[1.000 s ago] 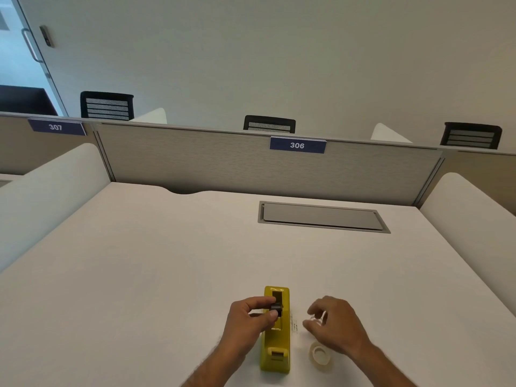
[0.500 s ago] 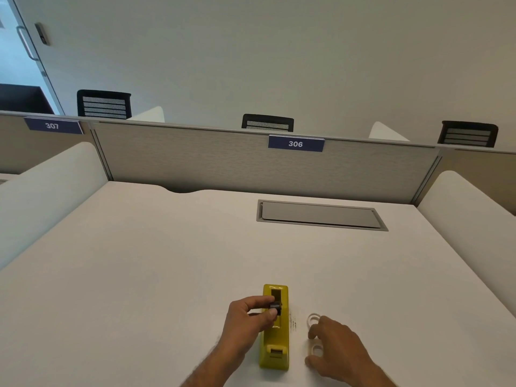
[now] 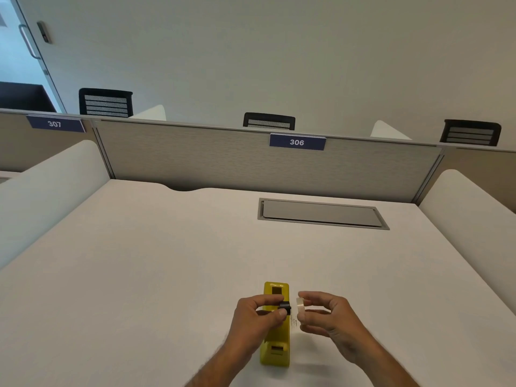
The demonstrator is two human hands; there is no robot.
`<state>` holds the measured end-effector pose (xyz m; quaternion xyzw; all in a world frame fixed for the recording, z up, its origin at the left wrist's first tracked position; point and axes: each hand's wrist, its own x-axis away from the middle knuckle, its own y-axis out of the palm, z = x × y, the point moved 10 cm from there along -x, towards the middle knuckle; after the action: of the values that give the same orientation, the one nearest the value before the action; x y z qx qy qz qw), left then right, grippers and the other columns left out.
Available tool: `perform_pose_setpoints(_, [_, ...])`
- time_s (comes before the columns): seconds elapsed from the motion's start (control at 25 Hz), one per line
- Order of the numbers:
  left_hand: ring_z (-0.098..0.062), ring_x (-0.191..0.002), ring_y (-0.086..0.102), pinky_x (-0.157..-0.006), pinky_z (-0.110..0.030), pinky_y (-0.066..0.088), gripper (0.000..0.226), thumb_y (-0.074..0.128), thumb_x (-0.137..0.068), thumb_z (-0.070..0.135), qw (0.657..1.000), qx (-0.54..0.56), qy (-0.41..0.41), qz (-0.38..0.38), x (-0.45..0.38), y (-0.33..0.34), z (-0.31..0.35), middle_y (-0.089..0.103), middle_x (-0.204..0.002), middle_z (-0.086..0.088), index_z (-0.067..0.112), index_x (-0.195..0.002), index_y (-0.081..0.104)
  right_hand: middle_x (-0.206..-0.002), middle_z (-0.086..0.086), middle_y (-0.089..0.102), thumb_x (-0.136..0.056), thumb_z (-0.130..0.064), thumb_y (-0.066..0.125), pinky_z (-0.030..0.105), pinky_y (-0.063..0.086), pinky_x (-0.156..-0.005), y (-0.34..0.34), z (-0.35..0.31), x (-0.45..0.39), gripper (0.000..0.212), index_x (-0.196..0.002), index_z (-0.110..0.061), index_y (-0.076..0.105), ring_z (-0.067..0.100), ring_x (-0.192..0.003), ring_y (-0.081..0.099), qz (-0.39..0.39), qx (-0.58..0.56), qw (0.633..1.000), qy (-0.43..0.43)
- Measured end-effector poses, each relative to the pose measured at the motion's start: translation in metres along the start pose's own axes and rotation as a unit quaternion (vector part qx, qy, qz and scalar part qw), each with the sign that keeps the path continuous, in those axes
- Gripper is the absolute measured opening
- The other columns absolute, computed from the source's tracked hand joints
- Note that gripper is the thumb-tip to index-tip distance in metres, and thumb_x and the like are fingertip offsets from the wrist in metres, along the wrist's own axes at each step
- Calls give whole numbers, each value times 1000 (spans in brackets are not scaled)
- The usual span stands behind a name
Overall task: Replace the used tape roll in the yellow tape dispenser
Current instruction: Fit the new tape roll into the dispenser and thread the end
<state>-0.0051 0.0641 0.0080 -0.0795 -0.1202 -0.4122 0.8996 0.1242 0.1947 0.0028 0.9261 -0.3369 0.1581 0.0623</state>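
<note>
Low in the frame, just right of centre, the yellow tape dispenser lies lengthwise on the white surface, its cutter end toward the bottom edge and its open well toward the top. The left hand is closed over it, thumb and fingers pinched on a small black spool core held above the dispenser's middle. Just beside it, lower centre-right, the right hand is curled around a clear tape roll, gripped between thumb and fingertips with its flat face turned toward the core; roll and core are close but apart. The dispenser is a glossy yellow block, and its well appears dark and without a roll. Bare surface spreads wide to the left and toward mid-frame, with less room on the right. Further up, right of centre, a grey cable hatch is set flush. White padded side panels bound both sides, and a grey partition closes the far edge, carrying a label reading 306.
</note>
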Motion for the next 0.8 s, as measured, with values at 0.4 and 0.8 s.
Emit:
perform_pose_setpoints(0.4, [-25, -100, 71, -90, -40, 60, 29, 73, -85, 8, 1000, -1, 8, -14, 4, 4, 5, 71, -118, -5, 19, -111, 74, -106, 8, 75, -63, 0, 89, 38, 62, -72, 16, -4, -2, 49, -105, -20, 75, 30, -97, 73, -41, -36, 998, -39])
perform_pose_setpoints(0.8, [-15, -93, 73, -86, -32, 61, 29, 74, -85, 11, 999, -32, 36, -3, 0, 1, 8, 75, -109, 2, 26, -109, 75, -108, 7, 75, -64, 10, 86, 35, 62, -72, 21, -12, 0, 54, -109, -18, 74, 27, -100, 72, -54, -32, 996, -71])
